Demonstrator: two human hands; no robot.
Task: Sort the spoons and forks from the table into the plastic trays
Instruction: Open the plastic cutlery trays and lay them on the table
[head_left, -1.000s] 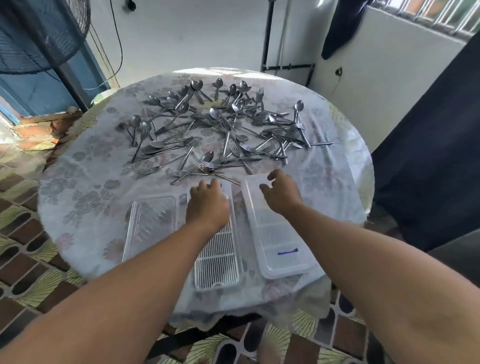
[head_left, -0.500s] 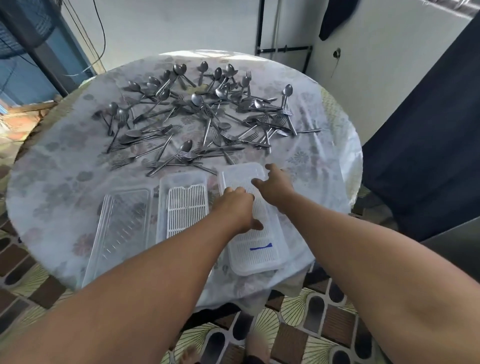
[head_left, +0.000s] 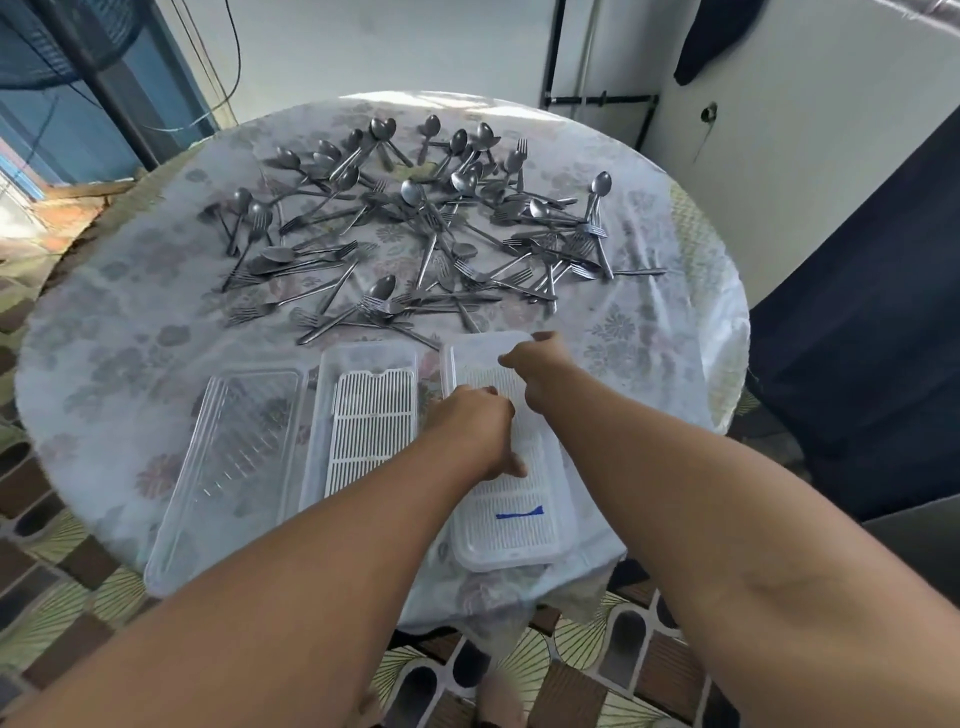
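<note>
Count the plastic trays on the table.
3, along the near edge: clear ribbed plastic tray leftmost, translucent tray with white slatted insert in the middle, blue-marked white tray rightmost, under both hands.

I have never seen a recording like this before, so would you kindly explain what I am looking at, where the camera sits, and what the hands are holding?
There is no machine here: the picture comes from a wide-angle camera worn on a person's head, looking forward and down at their own bare arms. On the round table, covered with a flowered cloth, lies a scattered pile of spoons and forks. Nearer the person are three plastic pieces side by side: a clear tray, a middle tray with a white slotted insert, and a right tray bearing a blue mark. Both hands are at that right tray: the left hand rests on its near left side with curled fingers, and the right hand grips its far edge. No cutlery is held yet.
</note>
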